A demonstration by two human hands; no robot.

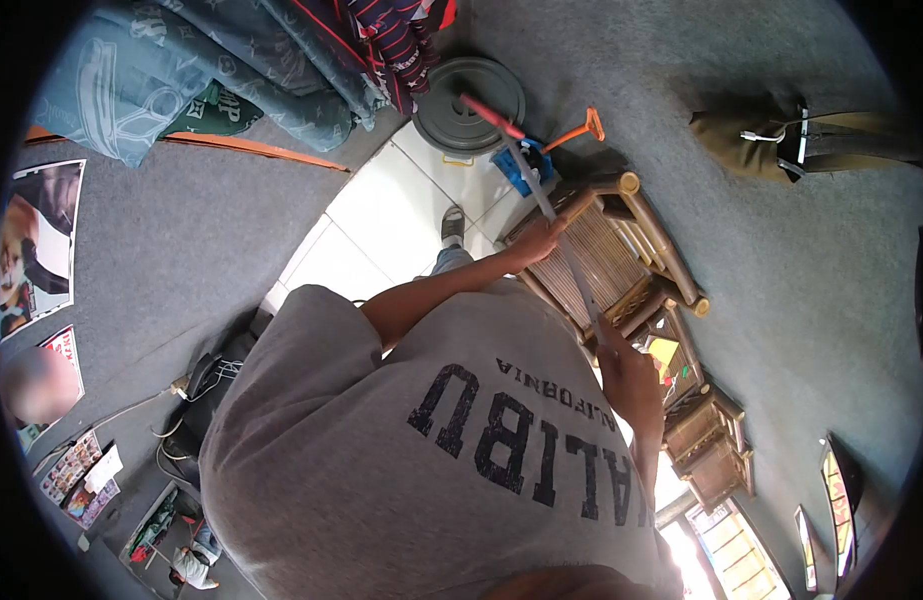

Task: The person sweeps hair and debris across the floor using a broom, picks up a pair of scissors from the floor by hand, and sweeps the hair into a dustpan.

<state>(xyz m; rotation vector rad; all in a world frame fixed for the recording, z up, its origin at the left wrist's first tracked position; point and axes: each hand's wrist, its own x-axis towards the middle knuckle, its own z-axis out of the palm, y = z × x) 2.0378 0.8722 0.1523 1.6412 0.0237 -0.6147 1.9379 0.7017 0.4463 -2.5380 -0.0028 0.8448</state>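
Observation:
A long grey pole (pixel 534 180) with a red end section slants across the view, its red end in front of a dark round lid. The kind of tool at its far end cannot be made out. My left hand (pixel 534 246) is closed around the middle of the pole. Nearer my body, my right hand (pixel 627 372) is closed on its other end. Beside the pole's red part are a blue plastic item (pixel 519 172), partly hidden, and an orange handle (pixel 586 128).
A dark lidded bin (pixel 436 110) stands on white floor tiles (pixel 356 240). Close on my right is a bamboo bench (pixel 593 262), with more bamboo furniture (pixel 706 445) behind it. Clothes (pixel 221 65) hang at upper left. Cables (pixel 166 435) and dark bags lie at left.

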